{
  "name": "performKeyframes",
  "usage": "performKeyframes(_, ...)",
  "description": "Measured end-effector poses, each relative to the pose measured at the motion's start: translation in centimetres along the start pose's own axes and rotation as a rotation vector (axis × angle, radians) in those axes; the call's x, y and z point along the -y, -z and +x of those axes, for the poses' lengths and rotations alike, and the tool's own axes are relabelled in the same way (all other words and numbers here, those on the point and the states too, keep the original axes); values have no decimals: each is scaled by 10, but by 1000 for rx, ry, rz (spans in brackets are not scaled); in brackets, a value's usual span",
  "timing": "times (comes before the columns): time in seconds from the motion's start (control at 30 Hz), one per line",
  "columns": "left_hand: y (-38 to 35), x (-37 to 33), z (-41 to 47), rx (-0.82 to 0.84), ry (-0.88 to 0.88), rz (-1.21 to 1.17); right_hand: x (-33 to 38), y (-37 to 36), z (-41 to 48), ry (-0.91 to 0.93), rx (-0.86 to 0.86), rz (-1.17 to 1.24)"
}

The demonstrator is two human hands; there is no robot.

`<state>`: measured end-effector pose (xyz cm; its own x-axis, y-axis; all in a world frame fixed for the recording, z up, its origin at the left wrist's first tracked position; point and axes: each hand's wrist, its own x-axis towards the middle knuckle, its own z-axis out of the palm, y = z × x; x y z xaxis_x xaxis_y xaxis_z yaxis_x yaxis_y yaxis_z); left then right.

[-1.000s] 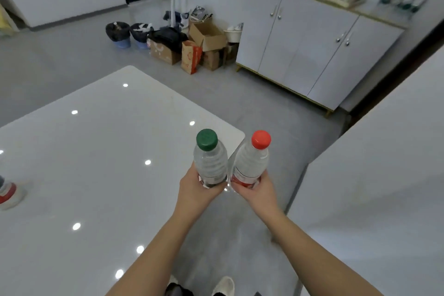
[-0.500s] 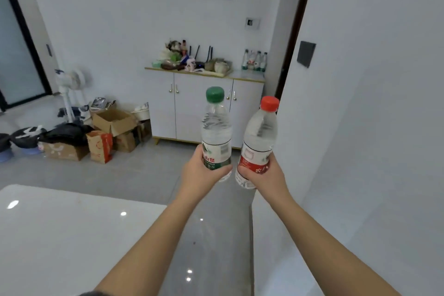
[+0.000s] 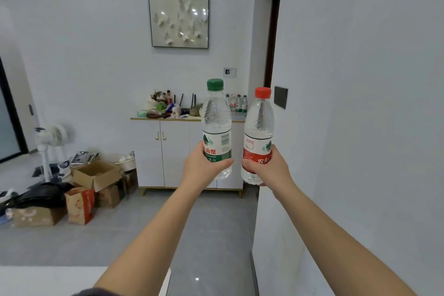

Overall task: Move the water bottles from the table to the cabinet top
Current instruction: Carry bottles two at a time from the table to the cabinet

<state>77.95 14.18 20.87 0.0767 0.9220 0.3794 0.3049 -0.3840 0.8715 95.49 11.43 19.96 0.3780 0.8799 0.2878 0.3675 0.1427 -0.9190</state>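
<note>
My left hand [image 3: 204,167] grips a clear water bottle with a green cap [image 3: 216,122] by its lower half, upright. My right hand [image 3: 270,169] grips a clear bottle with a red cap [image 3: 259,127], also upright, just to the right of the first. Both are held out at chest height in front of me. Far ahead against the back wall stands the white cabinet [image 3: 175,151]. Several small water bottles [image 3: 236,103] stand at the right end of its top. A corner of the white table [image 3: 60,281] shows at the lower left.
Clutter [image 3: 165,108] covers the left and middle of the cabinet top. Cardboard boxes [image 3: 96,175], bags and a standing fan [image 3: 51,137] sit on the floor at the left. A white wall [image 3: 360,127] runs close along my right. Grey floor [image 3: 211,235] lies between me and the cabinet.
The view has swung up from the table toward the cabinet, and the cabinet now looks closer. Both bottles stay in my hands and have risen to upright in front of me.
</note>
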Motion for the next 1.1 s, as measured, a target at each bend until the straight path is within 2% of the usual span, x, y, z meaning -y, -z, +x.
performKeyframes(0.5, 0, 17, 60, 29, 6, 21, -3, -29, 53, -42, -35, 0)
performKeyframes(0.77, -28, 55, 137, 43, 24, 33, -29, -61, 146, -37, -55, 30)
performKeyframes(1.1, -84, 107, 283, -12, 66, 35, -84, -96, 298, -43, -67, 70)
